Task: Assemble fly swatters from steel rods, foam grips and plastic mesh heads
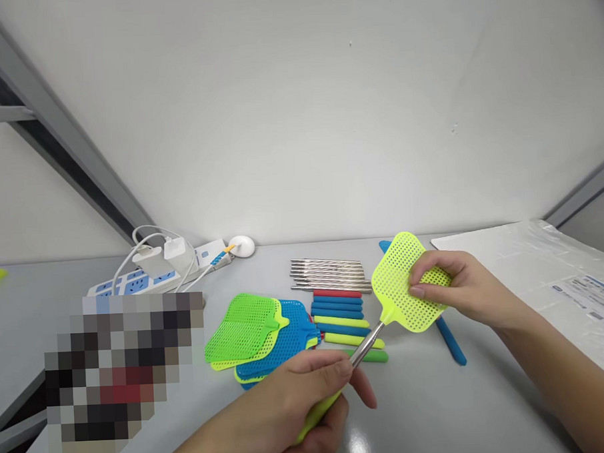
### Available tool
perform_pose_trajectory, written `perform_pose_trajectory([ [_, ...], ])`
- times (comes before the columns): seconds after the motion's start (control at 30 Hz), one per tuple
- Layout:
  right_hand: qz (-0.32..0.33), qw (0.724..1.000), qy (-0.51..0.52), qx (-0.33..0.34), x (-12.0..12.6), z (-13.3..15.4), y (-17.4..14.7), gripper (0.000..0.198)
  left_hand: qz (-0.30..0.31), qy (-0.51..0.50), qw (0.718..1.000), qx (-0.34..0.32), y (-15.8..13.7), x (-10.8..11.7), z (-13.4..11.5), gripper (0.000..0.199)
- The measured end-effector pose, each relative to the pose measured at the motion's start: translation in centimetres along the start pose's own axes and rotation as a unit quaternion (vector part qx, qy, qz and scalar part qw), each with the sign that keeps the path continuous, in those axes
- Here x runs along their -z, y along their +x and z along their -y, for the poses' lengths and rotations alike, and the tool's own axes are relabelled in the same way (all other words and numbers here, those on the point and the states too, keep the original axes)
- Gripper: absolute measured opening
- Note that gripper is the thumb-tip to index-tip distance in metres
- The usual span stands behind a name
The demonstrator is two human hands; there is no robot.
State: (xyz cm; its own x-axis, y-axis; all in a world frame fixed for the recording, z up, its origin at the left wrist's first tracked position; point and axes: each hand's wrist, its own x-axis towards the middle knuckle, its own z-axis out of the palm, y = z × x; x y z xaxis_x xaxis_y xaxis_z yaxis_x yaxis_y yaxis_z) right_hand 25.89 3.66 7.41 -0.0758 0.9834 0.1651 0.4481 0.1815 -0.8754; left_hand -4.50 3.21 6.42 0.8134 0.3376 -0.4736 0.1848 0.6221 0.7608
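Here I am, watching through the head view, and the yellow swatter (399, 282) is up in the air above the bench (415, 408), right of its middle. My left hand (309, 393) is wrapped round the yellow-green grip end, and my right hand (462, 286) is pinching the mesh by its right edge, thumb against fingers. Head, rod and grip line up as one tilted length; the neck meets the rod, so I'd call that end joined. Where rod meets grip, my own fingers are in the way, so I can't tell how firmly it sits.

So what's left? Plenty, by my reading. Green heads (241, 326) and blue heads (289, 327) overlap in a loose pile left of the bench's middle, bare of rods as far as I can see. Steel rods (329, 275) lie side by side toward the back edge, and just in front of them comes the row of coloured grips (338, 308), red, blue, yellow and green, with no rod showing in any.

Over on the right, a blue handle (451, 343) slants across the bench, partly hidden behind the yellow mesh; possibly a finished one, but I can't be sure.
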Motion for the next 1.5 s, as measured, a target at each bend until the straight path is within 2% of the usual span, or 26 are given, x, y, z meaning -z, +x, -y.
perform_pose_trajectory([
  [0.13,-0.005,1.000,0.007,0.009,-0.5,0.0,0.0,0.014,0.010,-0.023,1.000,0.010,-0.1,0.0,-0.1,0.034],
  [0.2,-0.002,1.000,0.019,0.006,-0.9,0.1,0.0,0.015,-0.004,-0.008,1.000,0.007,0.0,0.1,0.0,0.034],
  [0.37,0.012,0.999,0.047,-0.008,-1.5,0.0,0.0,0.017,-0.093,0.136,0.986,-0.013,0.0,-0.1,0.2,0.034],
  [0.53,0.016,0.998,0.053,-0.025,-1.8,0.2,-0.1,0.021,-0.188,0.317,0.927,-0.068,-0.5,-0.7,0.0,0.037],
  [0.77,0.066,0.987,0.121,-0.078,-2.8,0.9,-0.1,0.025,-0.277,0.468,0.837,-0.064,0.0,-0.8,0.1,0.035],
  [0.83,0.073,0.985,0.136,-0.080,-3.0,1.1,-0.3,0.023,-0.267,0.457,0.846,-0.070,0.1,-0.9,0.1,0.034],
  [0.9,0.071,0.985,0.133,-0.081,-3.2,1.2,-0.5,0.018,-0.230,0.407,0.881,-0.075,0.1,-1.1,0.2,0.034],
  [1.0,0.046,0.979,0.184,-0.077,-3.6,1.3,-0.5,0.052,-0.177,0.274,0.943,-0.071,0.0,-1.4,0.4,0.034],
  [1.07,0.008,0.959,0.272,-0.075,-4.0,1.2,-0.3,0.056,-0.165,0.183,0.967,-0.068,0.2,-1.5,0.6,0.034],
  [1.13,-0.009,0.935,0.347,-0.071,-4.7,1.1,-0.2,0.049,-0.163,0.123,0.976,-0.083,0.5,-1.5,0.9,0.031],
  [1.2,0.041,0.927,0.367,-0.064,-5.8,1.0,-0.3,0.052,-0.167,0.089,0.975,-0.114,1.0,-1.5,1.1,0.028],
  [1.3,0.148,0.944,0.289,-0.059,-7.9,1.3,-1.5,0.036,-0.161,0.071,0.975,-0.138,1.6,-1.7,1.7,0.027],
  [1.37,0.160,0.956,0.236,-0.066,-9.2,1.9,-2.5,0.026,-0.151,0.067,0.977,-0.134,1.9,-2.1,2.1,0.028],
  [1.5,0.144,0.965,0.205,-0.084,-10.4,2.7,-3.5,0.033,-0.159,0.073,0.976,-0.132,2.1,-2.7,2.4,0.030],
])
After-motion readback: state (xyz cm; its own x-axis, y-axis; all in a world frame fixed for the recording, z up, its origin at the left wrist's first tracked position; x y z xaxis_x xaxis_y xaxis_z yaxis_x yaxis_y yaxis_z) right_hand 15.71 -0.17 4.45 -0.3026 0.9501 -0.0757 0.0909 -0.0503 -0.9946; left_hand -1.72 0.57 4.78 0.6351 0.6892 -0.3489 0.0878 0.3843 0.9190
